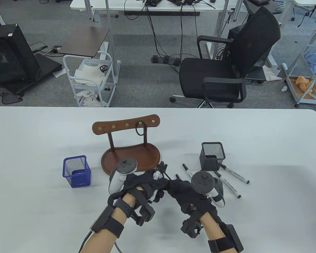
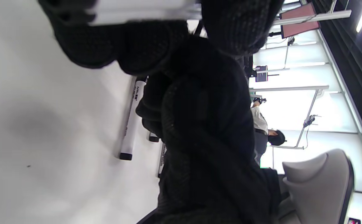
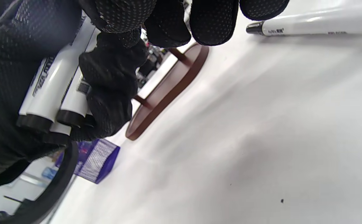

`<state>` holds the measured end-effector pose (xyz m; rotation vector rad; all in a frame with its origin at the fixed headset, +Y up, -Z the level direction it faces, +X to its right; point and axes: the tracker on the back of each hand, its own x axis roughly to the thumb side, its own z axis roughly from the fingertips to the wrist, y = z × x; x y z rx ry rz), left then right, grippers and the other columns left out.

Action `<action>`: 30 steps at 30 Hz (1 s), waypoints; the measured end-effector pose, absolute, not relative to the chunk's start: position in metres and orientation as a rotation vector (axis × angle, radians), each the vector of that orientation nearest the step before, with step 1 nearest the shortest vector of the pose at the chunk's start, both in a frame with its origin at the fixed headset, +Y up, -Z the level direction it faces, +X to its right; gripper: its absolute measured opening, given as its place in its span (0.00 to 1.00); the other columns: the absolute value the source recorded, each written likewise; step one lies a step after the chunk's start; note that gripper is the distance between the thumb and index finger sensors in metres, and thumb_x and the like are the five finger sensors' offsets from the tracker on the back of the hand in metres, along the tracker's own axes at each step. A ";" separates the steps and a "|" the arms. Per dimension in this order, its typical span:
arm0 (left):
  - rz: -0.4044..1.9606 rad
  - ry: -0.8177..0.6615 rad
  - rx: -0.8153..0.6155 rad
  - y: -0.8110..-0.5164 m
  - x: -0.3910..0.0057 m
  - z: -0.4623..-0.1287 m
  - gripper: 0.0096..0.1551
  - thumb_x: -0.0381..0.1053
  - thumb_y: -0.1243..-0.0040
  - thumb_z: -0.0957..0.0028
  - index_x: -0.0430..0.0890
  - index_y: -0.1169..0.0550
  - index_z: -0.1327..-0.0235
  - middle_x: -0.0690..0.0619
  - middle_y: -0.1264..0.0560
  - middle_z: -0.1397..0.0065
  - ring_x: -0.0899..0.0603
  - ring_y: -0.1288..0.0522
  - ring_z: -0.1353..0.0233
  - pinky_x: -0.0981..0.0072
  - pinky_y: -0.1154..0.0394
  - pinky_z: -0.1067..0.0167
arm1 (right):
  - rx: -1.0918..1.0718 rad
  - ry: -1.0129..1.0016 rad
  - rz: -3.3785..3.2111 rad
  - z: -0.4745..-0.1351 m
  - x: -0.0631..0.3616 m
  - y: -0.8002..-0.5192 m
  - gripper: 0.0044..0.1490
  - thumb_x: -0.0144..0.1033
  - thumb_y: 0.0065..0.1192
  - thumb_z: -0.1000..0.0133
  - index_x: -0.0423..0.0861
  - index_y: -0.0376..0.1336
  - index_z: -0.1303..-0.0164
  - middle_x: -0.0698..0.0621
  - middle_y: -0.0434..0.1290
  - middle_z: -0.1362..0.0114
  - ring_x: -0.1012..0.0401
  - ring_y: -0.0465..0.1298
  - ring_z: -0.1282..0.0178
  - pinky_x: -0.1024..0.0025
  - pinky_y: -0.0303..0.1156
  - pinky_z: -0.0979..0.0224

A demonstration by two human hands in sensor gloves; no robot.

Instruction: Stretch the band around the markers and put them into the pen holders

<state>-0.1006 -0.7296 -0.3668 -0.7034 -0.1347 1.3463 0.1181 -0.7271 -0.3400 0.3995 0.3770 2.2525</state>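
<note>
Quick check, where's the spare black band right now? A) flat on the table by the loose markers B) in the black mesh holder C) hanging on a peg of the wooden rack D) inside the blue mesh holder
C: in the table view the black band hangs from a brass peg on the top rail of the wooden rack, above its tray and apart from both mesh holders.

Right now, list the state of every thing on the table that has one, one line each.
Left hand: grips a bundle of markers.
Right hand: fingers curled at the bundle; the grip itself is hidden.
Band on the rack hook: hanging, unused.
Blue pen holder: upright, no markers seen in it.
Black pen holder: upright, no markers seen in it.
Loose markers: lying flat beside the black holder.
</note>
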 end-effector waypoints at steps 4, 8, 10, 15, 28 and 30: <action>1.452 -0.052 -0.677 -0.734 -0.105 -0.372 0.49 0.53 0.39 0.45 0.35 0.50 0.24 0.44 0.27 0.31 0.42 0.16 0.48 0.43 0.19 0.44 | 0.513 0.337 2.341 -0.331 0.106 -0.721 0.27 0.37 0.56 0.43 0.57 0.61 0.31 0.55 0.73 0.32 0.48 0.67 0.27 0.37 0.54 0.19; 1.447 -0.016 -0.634 -0.737 -0.111 -0.376 0.48 0.53 0.37 0.40 0.34 0.50 0.23 0.45 0.26 0.34 0.44 0.15 0.50 0.45 0.17 0.47 | 0.559 0.283 2.375 -0.323 0.097 -0.715 0.27 0.37 0.56 0.43 0.56 0.61 0.31 0.55 0.73 0.33 0.48 0.67 0.28 0.38 0.55 0.18; 1.464 -0.017 -0.636 -0.740 -0.112 -0.376 0.44 0.52 0.39 0.36 0.36 0.49 0.22 0.47 0.25 0.35 0.45 0.15 0.51 0.46 0.17 0.47 | 0.564 0.277 2.362 -0.321 0.096 -0.713 0.27 0.37 0.56 0.43 0.55 0.61 0.31 0.54 0.73 0.33 0.48 0.68 0.29 0.38 0.55 0.19; 1.457 -0.013 -0.552 -0.742 -0.112 -0.375 0.33 0.53 0.41 0.33 0.42 0.40 0.24 0.48 0.23 0.37 0.45 0.15 0.50 0.47 0.17 0.47 | 0.607 0.270 2.322 -0.318 0.096 -0.708 0.27 0.37 0.57 0.43 0.55 0.63 0.32 0.55 0.75 0.35 0.49 0.70 0.30 0.39 0.56 0.19; 1.460 -0.244 -0.550 -0.733 -0.109 -0.357 0.27 0.52 0.41 0.34 0.46 0.36 0.28 0.38 0.32 0.17 0.32 0.22 0.26 0.37 0.22 0.33 | 0.357 0.263 2.008 -0.338 0.131 -0.719 0.25 0.36 0.70 0.46 0.57 0.71 0.37 0.59 0.81 0.37 0.57 0.80 0.41 0.48 0.72 0.27; 1.461 -0.260 -0.543 -0.732 -0.107 -0.354 0.27 0.53 0.42 0.34 0.45 0.37 0.28 0.39 0.31 0.18 0.32 0.22 0.26 0.36 0.23 0.32 | 0.341 0.242 1.974 -0.337 0.133 -0.719 0.24 0.35 0.73 0.47 0.59 0.72 0.40 0.61 0.82 0.37 0.57 0.82 0.41 0.50 0.74 0.27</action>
